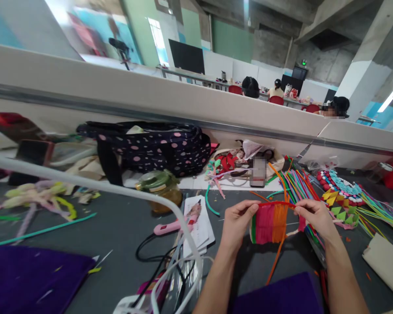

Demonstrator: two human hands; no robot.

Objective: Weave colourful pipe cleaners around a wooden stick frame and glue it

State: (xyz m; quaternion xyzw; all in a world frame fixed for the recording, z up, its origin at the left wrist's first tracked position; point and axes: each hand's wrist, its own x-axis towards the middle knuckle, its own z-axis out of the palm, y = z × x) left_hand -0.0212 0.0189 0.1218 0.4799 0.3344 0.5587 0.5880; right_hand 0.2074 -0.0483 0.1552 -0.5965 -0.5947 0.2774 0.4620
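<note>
Between my hands is a striped pipe-cleaner piece (264, 224), with green, magenta and orange bands under a red top edge. My left hand (237, 222) is closed, its thumb and fingers pinching the piece's upper left corner. At the right end of the red edge, my right hand (316, 218) is closed in a pinch too. A loose orange pipe cleaner (275, 264) hangs below the orange band. Part of a small pink strip (301, 223) shows beside my right fingers. Under the piece lies a purple cloth (278, 296).
A pink glue gun (173, 227) rests on white paper, near a lidded jar (160, 189). Behind are a dotted bag (150, 146) and a phone (258, 172). Bundled pipe cleaners (299, 181) lie right. A white tube (118, 185) crosses the left foreground.
</note>
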